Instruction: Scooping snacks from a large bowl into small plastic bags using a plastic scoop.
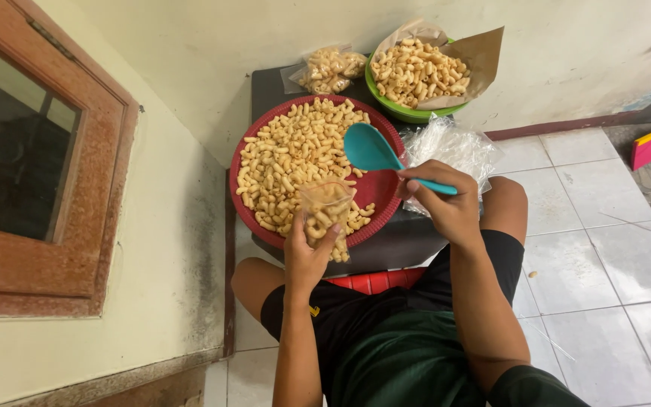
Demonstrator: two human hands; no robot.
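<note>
My left hand grips a small clear plastic bag partly filled with pale curled snacks, held over the near rim of a round red tray. The tray is heaped with the same snacks. My right hand holds a teal plastic spoon by its handle, the empty bowl raised above the tray's right side, just right of the bag.
A green bowl lined with brown paper holds more snacks at the back. A filled clear bag lies beside it. A pile of empty clear bags sits right of the tray. Wall and wooden window frame at left; white tiled floor at right.
</note>
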